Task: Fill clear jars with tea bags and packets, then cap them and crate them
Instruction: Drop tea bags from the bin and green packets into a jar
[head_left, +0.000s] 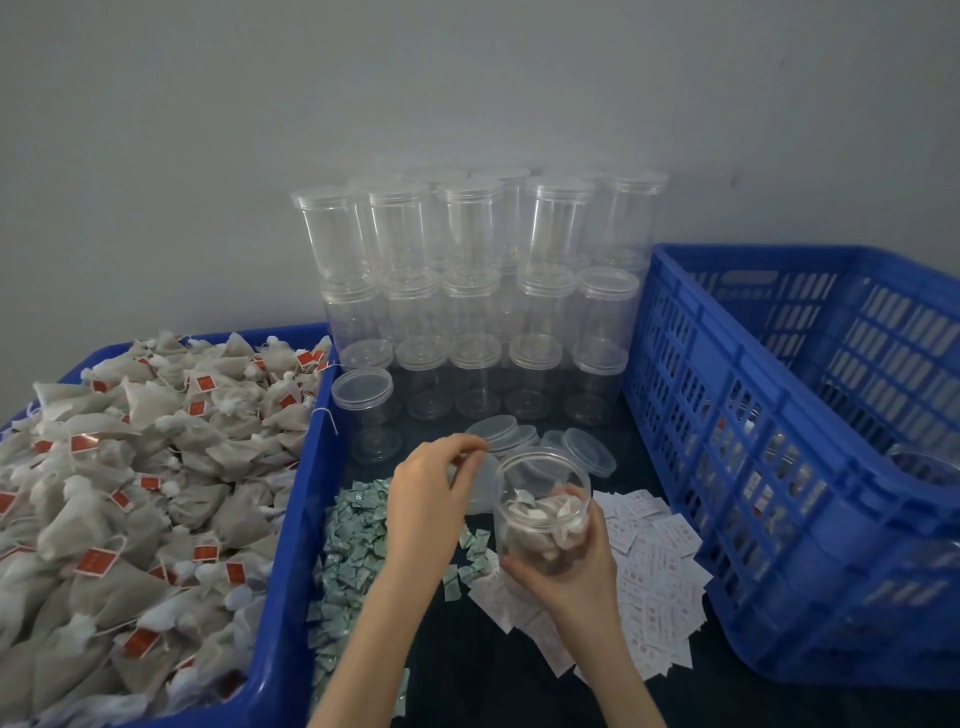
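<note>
Right hand (566, 551) grips an uncapped clear jar (543, 512) of tea bags above the dark table (467, 649), centre frame. Left hand (431, 499), at its 9 o'clock, has curled fingertips; contents indiscernible. Loose lids (589, 451) at 12 o'clock; slatted blue crate (779, 467) at 3 o'clock.

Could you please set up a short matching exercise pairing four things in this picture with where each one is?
Things:
1. tea bags
2. open jar
3. loose lids
4. stacked empty jars

Places:
A. against the back wall, in the middle
B. lying on the dark table just behind the held jar
C. in the right hand, partly filled
D. heaped in the blue bin on the left

Pairs: 1-D, 2-C, 3-B, 4-A
</note>
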